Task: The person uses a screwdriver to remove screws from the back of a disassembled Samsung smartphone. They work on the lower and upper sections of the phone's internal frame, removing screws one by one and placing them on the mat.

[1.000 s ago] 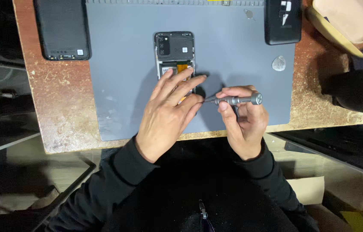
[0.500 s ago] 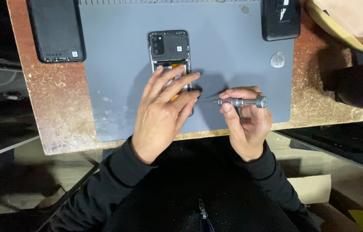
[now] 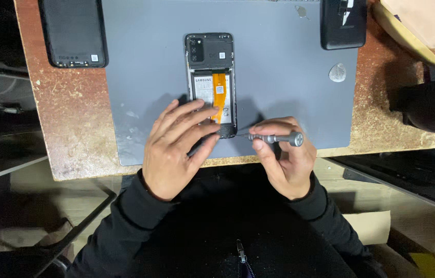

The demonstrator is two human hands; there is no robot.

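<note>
opened phone (image 3: pixel 210 77) steadied by left hand (image 3: pixel 174 152); right hand (image 3: pixel 284 159) grips screwdriver (image 3: pixel 274 138).

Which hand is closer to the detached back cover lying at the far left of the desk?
Left. The left hand rests on the opened phone, below and right of the back cover. The right hand, holding the screwdriver, sits farther right.

Bare grey mat (image 3: pixel 289 87) lies open right of the opened phone (image 3: pixel 211 82); my left hand (image 3: pixel 174 149) blocks its near end.
</note>
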